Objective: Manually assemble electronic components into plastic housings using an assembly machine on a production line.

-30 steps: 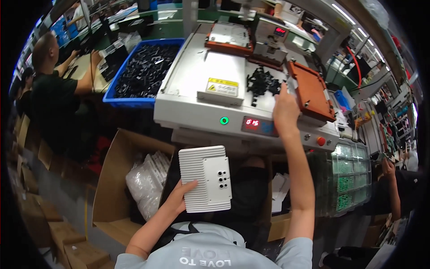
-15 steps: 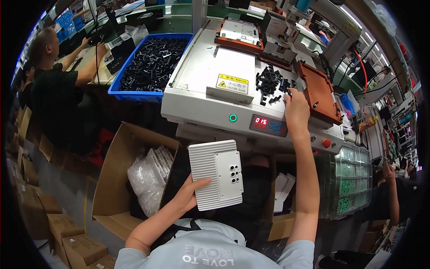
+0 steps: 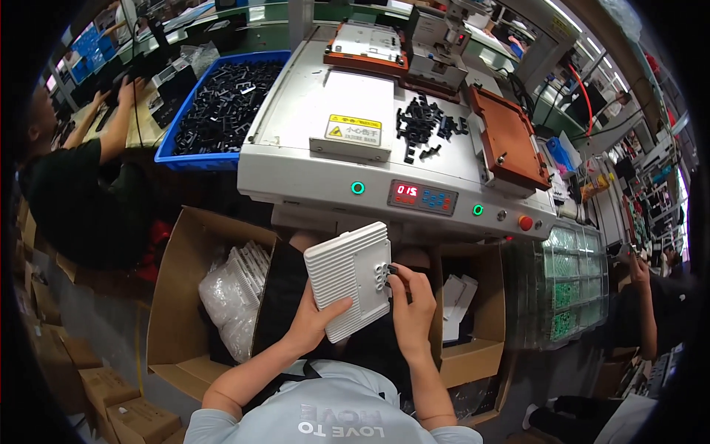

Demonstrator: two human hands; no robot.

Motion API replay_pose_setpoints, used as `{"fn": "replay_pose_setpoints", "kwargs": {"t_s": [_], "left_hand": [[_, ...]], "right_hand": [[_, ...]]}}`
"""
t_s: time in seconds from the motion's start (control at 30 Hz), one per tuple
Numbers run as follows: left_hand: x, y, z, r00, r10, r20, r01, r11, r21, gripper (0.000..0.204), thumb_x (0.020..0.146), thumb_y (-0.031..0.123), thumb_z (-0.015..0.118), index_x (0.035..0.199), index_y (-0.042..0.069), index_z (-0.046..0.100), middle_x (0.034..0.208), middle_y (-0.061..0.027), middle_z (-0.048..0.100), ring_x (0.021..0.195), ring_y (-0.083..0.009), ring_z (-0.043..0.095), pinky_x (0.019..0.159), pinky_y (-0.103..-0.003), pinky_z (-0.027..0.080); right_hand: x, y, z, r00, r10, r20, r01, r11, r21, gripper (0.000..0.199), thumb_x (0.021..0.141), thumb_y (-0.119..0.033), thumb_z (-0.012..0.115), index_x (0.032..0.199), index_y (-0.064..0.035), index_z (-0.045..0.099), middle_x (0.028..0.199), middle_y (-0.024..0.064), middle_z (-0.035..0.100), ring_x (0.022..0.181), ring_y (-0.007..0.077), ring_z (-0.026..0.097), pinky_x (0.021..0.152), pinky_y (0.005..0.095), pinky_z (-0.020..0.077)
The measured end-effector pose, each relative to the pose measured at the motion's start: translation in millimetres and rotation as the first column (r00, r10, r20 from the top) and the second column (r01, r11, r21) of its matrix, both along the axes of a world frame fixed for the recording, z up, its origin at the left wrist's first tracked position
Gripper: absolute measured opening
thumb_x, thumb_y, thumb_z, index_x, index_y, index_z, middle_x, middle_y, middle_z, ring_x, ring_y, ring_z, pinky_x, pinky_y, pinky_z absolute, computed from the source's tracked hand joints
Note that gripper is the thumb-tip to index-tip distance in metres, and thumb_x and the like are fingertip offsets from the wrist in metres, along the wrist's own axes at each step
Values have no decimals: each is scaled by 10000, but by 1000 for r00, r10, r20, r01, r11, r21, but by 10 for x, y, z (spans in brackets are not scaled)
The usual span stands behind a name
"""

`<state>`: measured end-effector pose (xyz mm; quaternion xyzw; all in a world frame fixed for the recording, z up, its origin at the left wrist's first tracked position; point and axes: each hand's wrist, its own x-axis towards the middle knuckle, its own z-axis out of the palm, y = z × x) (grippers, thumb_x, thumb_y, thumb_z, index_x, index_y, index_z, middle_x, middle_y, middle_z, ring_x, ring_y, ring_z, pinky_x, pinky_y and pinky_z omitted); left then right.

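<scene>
A white ribbed housing [image 3: 334, 283] is gripped by its left edge in my left hand [image 3: 313, 320], thumb on the ribs. It tilts a little, its smooth panel with several round holes turned right. My right hand [image 3: 411, 297] pinches a small black plastic part [image 3: 393, 269] at the housing's right edge, close beside the holes. Whether that part touches the housing I cannot tell. A loose pile of similar black parts [image 3: 420, 124] lies on the white machine bench [image 3: 281, 159] ahead.
A blue bin [image 3: 168, 157] of black parts sits at the left. Orange-brown fixtures [image 3: 512, 140] are on the bench. Below stand a cardboard box [image 3: 177, 296] with bagged housings, another box [image 3: 473, 362], and a clear divided tray [image 3: 573, 296]. A co-worker [image 3: 81, 200] works at the far left.
My right hand has come back from the pile of black parts to the housing, carrying a small black part. The housing has tilted, and the whole view has shifted slightly.
</scene>
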<state>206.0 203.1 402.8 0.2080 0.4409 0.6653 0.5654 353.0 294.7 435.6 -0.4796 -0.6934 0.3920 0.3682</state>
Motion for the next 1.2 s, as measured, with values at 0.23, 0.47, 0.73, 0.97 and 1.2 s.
{"fn": "replay_pose_setpoints", "kwargs": {"t_s": [0.23, 0.47, 0.73, 0.97, 1.2], "left_hand": [[70, 10, -53, 982, -58, -178, 56, 998, -12, 677, 842, 121, 699, 1373, 28, 289, 1247, -99, 489, 1152, -172, 497, 980, -333, 415], [85, 19, -159, 988, -76, -137, 70, 996, -46, 645, 850, 114, 689, 1358, 31, 301, 1219, -99, 505, 1121, -174, 520, 956, -321, 433], [159, 64, -137, 995, -66, -72, 62, 996, -67, 639, 854, 105, 684, 1352, 26, 292, 1207, -102, 508, 1114, -174, 526, 950, -321, 437], [154, 33, -153, 983, -100, -155, 89, 993, -72, 653, 849, 114, 694, 1359, 26, 295, 1222, -103, 499, 1128, -175, 514, 966, -328, 423], [177, 18, -210, 979, -133, -151, 124, 990, -72, 628, 851, 98, 679, 1351, 23, 307, 1224, -122, 509, 1133, -193, 524, 961, -343, 440]], "right_hand": [[58, -70, -237, 994, -89, 58, 65, 940, 335, 156, 869, -29, 624, 1023, -1, 629, 888, 117, 605, 788, 238, 598, 682, 324, 476], [146, -125, -372, 994, -109, 17, 99, 950, 296, 158, 862, -14, 629, 1017, 9, 622, 885, 127, 604, 769, 253, 601, 665, 317, 483], [220, -128, -300, 983, -184, -15, 179, 925, 337, 161, 856, -4, 633, 1015, 13, 619, 907, 132, 609, 772, 261, 602, 658, 324, 489], [238, -113, -380, 992, -126, -2, 123, 963, 238, 155, 864, -19, 632, 1017, 2, 627, 874, 115, 596, 746, 232, 585, 624, 314, 476], [294, -135, -387, 994, -104, -33, 108, 983, 149, 241, 859, -45, 656, 1086, -3, 589, 893, 78, 584, 781, 156, 577, 663, 276, 475]]}}
